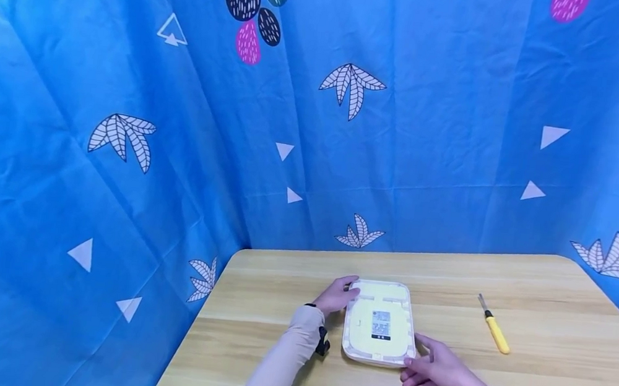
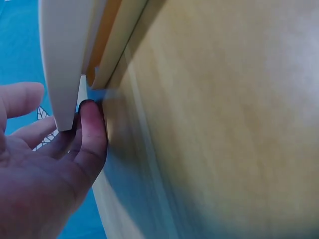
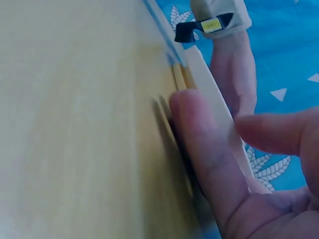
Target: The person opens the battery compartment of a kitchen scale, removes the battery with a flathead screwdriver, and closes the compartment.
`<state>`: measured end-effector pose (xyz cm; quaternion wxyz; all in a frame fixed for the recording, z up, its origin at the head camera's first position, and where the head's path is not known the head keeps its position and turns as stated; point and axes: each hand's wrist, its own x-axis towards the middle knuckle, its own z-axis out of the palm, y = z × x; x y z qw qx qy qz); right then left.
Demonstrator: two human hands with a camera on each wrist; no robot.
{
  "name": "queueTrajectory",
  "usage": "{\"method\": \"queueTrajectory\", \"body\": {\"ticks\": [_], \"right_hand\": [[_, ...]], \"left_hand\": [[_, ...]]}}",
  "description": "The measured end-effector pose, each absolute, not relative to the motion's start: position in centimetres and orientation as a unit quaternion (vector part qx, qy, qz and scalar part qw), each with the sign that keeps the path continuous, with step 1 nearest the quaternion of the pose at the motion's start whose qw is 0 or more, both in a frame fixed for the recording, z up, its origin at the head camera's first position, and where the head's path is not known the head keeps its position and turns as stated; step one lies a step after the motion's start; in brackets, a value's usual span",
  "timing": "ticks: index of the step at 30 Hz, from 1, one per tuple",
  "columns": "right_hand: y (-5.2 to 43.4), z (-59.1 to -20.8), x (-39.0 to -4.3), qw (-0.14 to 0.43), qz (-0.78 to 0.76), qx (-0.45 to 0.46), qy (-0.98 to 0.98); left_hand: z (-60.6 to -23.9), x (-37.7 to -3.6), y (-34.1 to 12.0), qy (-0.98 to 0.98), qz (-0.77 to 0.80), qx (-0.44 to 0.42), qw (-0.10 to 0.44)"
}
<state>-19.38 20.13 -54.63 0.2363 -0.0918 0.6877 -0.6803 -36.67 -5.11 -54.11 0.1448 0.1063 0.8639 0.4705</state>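
A white rounded-rectangular device (image 1: 359, 327) lies between my hands, its face with a printed label (image 1: 381, 323) turned up. With the thumb above and fingers under the rim, my left hand (image 1: 335, 296) holds its far left edge; the left wrist view shows those fingers curled below the white side wall (image 2: 65, 55). At the near right corner my right hand (image 1: 440, 370) grips the rim, thumb on one face and a finger (image 3: 202, 139) beneath. Whether the device touches the tabletop or is slightly raised, I cannot tell.
A screwdriver (image 1: 496, 332) with a yellow handle lies on the wooden table (image 1: 567, 305) to the right of the device. Blue patterned cloth (image 1: 313, 156) hangs behind the table and along its left side.
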Motion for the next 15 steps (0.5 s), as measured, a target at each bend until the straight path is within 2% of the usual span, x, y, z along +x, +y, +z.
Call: {"method": "queueTrajectory", "body": {"ticks": [15], "right_hand": [[20.37, -55.18, -19.17, 0.209, -0.705, -0.063, 0.675]], "left_hand": [[-54.45, -36.99, -5.77, 0.862, 0.480, 0.116, 0.115]]}}
